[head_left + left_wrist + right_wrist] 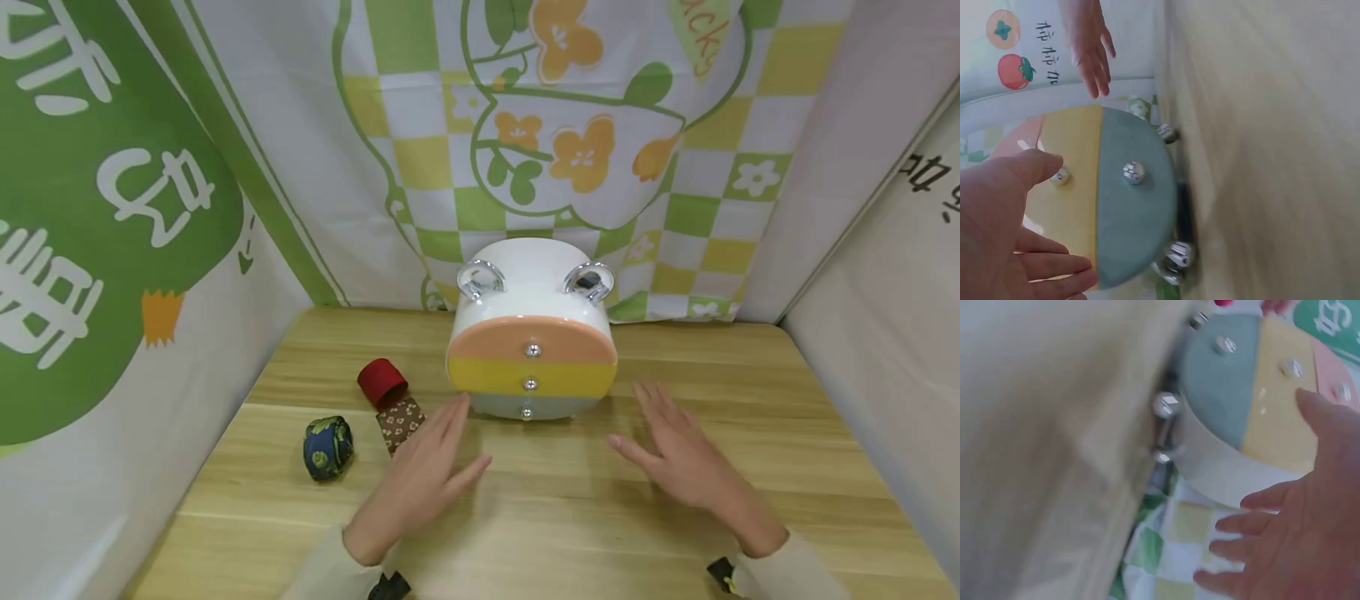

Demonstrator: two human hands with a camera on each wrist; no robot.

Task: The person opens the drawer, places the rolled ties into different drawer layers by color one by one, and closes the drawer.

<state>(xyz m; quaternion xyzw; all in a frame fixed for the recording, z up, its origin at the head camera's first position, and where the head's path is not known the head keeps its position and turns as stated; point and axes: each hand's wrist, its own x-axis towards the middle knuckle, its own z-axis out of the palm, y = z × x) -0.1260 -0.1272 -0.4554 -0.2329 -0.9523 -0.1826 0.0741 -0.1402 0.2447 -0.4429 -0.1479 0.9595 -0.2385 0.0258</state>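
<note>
A small oval drawer box [534, 279] stands towards the back of the table, white with orange, yellow and grey-blue drawer fronts, each with a silver knob. Two silver rings rise from its top. My left hand [427, 467] is before its lower left corner, fingers straight and thumb spread, holding nothing. In the left wrist view, the left hand [1016, 231] overlaps the yellow front [1072, 206]. To the right of the box, my right hand [686, 458] has its fingers extended and thumb apart, also holding nothing. The right wrist view shows that hand [1310, 531] beside the white side wall.
Left of the box lie a red fabric roll [382, 382] and a brown floral cloth piece [401, 422], partly behind my left hand. A rolled blue tie [327, 448] with yellow-green flowers lies nearer. Printed cloth [420, 158] hangs behind the wooden table [555, 525] and at both sides.
</note>
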